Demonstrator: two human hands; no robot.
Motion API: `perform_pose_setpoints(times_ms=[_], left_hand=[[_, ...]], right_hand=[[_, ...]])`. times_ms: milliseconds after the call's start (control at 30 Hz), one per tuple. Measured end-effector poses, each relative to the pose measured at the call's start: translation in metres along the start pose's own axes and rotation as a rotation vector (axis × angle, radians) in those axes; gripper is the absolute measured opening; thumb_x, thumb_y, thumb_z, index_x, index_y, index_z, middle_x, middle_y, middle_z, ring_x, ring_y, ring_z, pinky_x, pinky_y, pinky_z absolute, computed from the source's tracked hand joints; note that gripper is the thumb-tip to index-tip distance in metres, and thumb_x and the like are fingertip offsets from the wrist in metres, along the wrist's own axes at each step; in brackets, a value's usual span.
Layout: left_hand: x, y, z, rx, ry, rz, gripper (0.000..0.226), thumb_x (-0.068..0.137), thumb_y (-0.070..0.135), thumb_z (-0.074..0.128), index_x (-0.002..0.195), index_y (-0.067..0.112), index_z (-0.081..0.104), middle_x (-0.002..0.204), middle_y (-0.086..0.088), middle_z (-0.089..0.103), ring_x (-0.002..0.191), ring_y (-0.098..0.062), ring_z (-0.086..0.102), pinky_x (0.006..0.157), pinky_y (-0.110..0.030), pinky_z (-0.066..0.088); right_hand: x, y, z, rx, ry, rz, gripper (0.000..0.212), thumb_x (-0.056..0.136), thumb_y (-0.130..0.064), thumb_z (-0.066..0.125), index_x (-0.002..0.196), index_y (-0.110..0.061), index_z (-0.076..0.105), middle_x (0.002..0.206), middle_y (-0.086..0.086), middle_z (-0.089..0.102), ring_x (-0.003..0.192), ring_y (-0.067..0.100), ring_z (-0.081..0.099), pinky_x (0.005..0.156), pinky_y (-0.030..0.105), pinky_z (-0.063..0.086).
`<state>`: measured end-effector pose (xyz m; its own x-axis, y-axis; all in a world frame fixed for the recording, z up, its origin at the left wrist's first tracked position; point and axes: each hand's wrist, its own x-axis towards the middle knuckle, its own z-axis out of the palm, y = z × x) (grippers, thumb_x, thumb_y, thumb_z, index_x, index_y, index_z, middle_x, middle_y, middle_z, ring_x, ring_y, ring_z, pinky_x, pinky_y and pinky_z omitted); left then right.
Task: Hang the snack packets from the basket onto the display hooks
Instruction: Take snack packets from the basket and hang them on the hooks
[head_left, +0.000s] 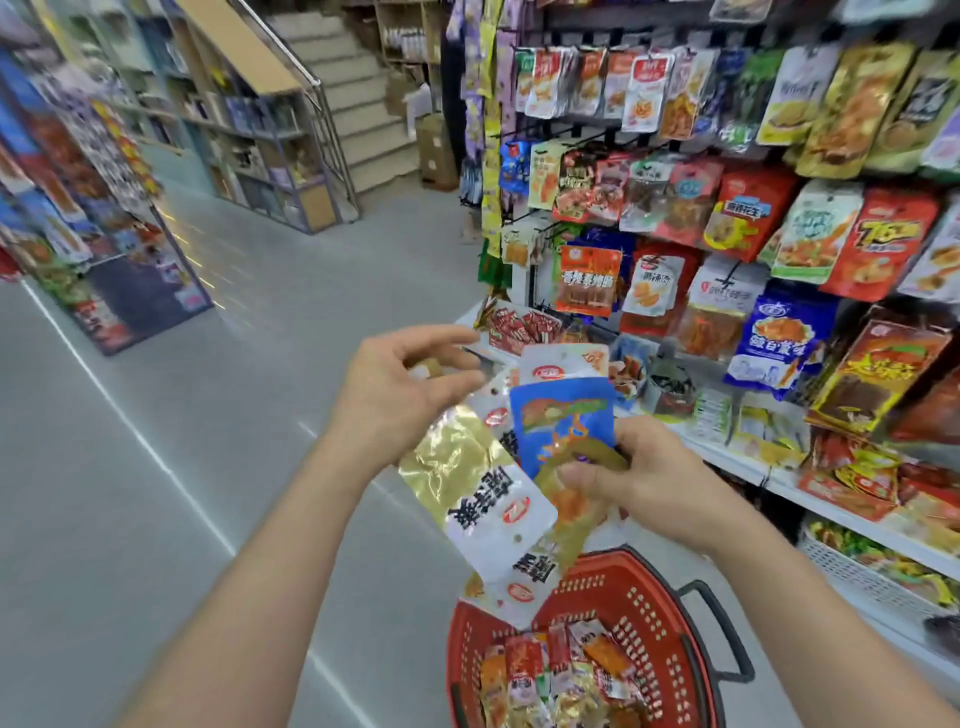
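Probably light, slick and floppy, the snack packets (480, 488) fan at centre frame above the basket (631, 584), clutched by the right hand (641, 480); left hand (405, 389) curls beside them, hold unclear. Pinch near hang-holes.

In view are one left hand (400, 395) and one right hand (644, 478); one blue packet (561, 421), one yellowish packet (571, 499), at least two gold-and-white packets (467, 483); one red basket (649, 613).

glossy grey floor (156, 441), stocked shelves (78, 208) on the left, staircase (358, 104) behind.
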<state>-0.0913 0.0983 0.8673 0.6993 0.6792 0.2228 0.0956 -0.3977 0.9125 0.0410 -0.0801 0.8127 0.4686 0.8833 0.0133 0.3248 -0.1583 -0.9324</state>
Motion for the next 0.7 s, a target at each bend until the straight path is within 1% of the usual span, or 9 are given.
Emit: perform_pose_setpoints(times_ms=[133,200,267,300,367,433,500,600,700], left_hand=[[0.045,-0.045,-0.092,-0.315,0.502,0.001,0.012,0.079,0.013,0.078,0.081,0.023,0.073,0.061,0.012,0.066,0.058,-0.007,0.059,0.059,-0.021,0.049],[0.069,-0.066,-0.13,-0.373,0.58,-0.02,0.009,0.079,0.019,0.078,0.074,0.023,0.071,0.057,0.013,0.064,0.055,-0.007,0.057,0.057,-0.023,0.048],[0.086,-0.08,-0.158,-0.285,0.642,0.001,0.01,0.08,0.024,0.076,0.072,0.025,0.071,0.059,0.016,0.062,0.056,-0.002,0.055,0.06,-0.022,0.046],[0.091,-0.082,-0.17,-0.222,0.686,0.065,0.009,0.082,0.024,0.074,0.075,0.022,0.071,0.062,0.018,0.061,0.059,0.003,0.054,0.064,-0.018,0.045],[0.096,-0.073,-0.188,-0.035,0.74,0.371,0.009,0.089,0.02,0.067,0.085,0.012,0.071,0.074,0.016,0.06,0.068,0.005,0.052,0.072,-0.009,0.04],[0.095,-0.063,-0.191,0.119,0.621,0.773,0.014,0.092,0.017,0.065,0.088,0.004,0.071,0.081,0.006,0.06,0.075,0.001,0.05,0.077,-0.008,0.039],[0.093,-0.062,-0.176,0.18,0.368,1.013,0.015,0.091,0.02,0.068,0.087,0.006,0.073,0.078,-0.001,0.065,0.073,-0.008,0.054,0.072,-0.015,0.045],[0.102,-0.078,-0.143,0.229,-0.002,1.18,0.016,0.088,0.027,0.069,0.081,0.013,0.07,0.074,-0.002,0.066,0.069,-0.018,0.056,0.065,-0.03,0.049],[0.126,-0.097,-0.117,0.23,-0.233,1.263,0.029,0.09,0.035,0.064,0.07,0.015,0.072,0.072,0.006,0.066,0.073,-0.015,0.057,0.075,-0.03,0.049]], right_hand=[[0.051,-0.013,0.068,0.507,0.396,0.167,0.011,0.09,-0.002,0.063,0.081,-0.006,0.067,0.063,0.001,0.071,0.052,0.011,0.065,0.047,0.022,0.05],[0.085,-0.031,0.112,0.633,0.458,0.211,0.007,0.09,-0.001,0.061,0.085,-0.004,0.066,0.065,0.003,0.071,0.051,0.012,0.065,0.045,0.022,0.051],[0.116,-0.051,0.151,0.694,0.47,0.236,0.009,0.09,-0.002,0.061,0.085,-0.006,0.066,0.07,0.005,0.072,0.053,0.013,0.066,0.047,0.023,0.053],[0.129,-0.061,0.166,0.708,0.489,0.245,0.008,0.091,-0.004,0.061,0.085,-0.006,0.067,0.072,0.006,0.073,0.054,0.014,0.067,0.049,0.024,0.054],[0.148,-0.078,0.186,0.727,0.537,0.249,0.008,0.092,-0.006,0.06,0.09,-0.002,0.066,0.076,0.008,0.074,0.061,0.017,0.068,0.057,0.027,0.055],[0.16,-0.091,0.193,0.748,0.578,0.244,0.009,0.094,-0.008,0.058,0.092,-0.003,0.066,0.078,0.008,0.074,0.063,0.018,0.069,0.058,0.028,0.056],[0.165,-0.103,0.187,0.784,0.628,0.22,0.01,0.094,-0.008,0.057,0.091,-0.006,0.066,0.077,0.008,0.073,0.062,0.016,0.069,0.053,0.025,0.053],[0.169,-0.111,0.165,0.834,0.734,0.18,0.011,0.093,-0.009,0.056,0.093,-0.006,0.067,0.076,0.008,0.072,0.062,0.018,0.068,0.052,0.024,0.051],[0.171,-0.106,0.143,0.833,0.851,0.168,0.012,0.094,-0.016,0.058,0.093,-0.008,0.067,0.075,0.006,0.071,0.063,0.018,0.066,0.055,0.026,0.05]])
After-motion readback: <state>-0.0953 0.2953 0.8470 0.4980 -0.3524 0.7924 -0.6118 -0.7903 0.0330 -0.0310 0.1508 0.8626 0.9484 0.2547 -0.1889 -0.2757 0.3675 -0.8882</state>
